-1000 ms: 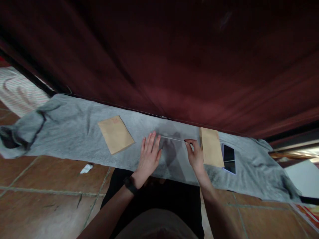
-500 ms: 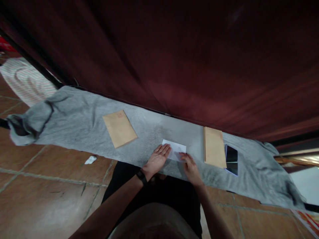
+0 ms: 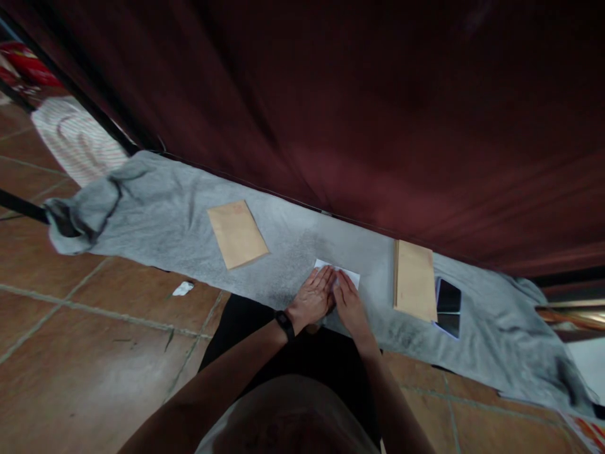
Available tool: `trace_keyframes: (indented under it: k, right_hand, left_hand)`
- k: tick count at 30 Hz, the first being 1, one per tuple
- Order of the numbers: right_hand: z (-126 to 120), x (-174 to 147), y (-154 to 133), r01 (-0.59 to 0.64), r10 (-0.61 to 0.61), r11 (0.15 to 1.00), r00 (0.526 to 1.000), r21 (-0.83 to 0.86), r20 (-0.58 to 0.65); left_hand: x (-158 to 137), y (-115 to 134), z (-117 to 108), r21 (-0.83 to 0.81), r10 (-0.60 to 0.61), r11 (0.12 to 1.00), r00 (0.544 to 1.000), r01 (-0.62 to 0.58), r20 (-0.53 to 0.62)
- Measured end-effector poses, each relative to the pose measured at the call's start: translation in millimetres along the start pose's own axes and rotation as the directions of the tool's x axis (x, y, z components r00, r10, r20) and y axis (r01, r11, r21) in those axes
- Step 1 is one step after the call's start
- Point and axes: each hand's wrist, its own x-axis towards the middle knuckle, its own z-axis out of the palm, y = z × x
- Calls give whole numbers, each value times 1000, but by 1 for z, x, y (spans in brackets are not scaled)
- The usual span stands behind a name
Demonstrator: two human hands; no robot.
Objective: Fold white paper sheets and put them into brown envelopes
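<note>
A small sheet of white paper (image 3: 350,275) lies on the grey cloth in front of me, mostly covered by my hands. My left hand (image 3: 314,299) rests flat on its left part, fingers stretched out, with a black band on the wrist. My right hand (image 3: 348,304) lies on the right part of the paper, fingers extended, its fingertips close against those of my left hand. To the left lies a single brown envelope (image 3: 237,234). On the right is a stack of brown envelopes (image 3: 416,280).
A phone (image 3: 448,308) lies beside the envelope stack, partly under it. The grey cloth (image 3: 293,233) covers a narrow surface, with a dark red curtain (image 3: 359,145) hanging along its far edge. A white scrap (image 3: 183,289) lies on the tiled floor (image 3: 113,378).
My hands have come together over the paper, the left sliding right across it and the right moving inward. The camera view has shifted slightly.
</note>
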Motion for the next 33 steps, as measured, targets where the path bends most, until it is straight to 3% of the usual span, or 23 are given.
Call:
trace_keyframes:
  k: [5, 11, 23, 33]
  right_hand:
    - [9, 3, -4, 60, -55, 967, 998, -249, 26]
    - [7, 1, 3, 47, -46, 925, 999, -377, 13]
    - [4, -19, 27, -96, 27, 895, 986, -435, -162]
    - [5, -27, 31, -114, -2, 905, 963, -411, -270]
  left_hand:
    - [1, -3, 10, -5, -3, 1000, 1000, 3, 12]
    - [5, -10, 7, -23, -17, 1000, 1000, 17, -1]
    - [7, -22, 7, 22, -178, 984, 984, 178, -10]
    - [7, -20, 2, 80, -175, 981, 984, 175, -8]
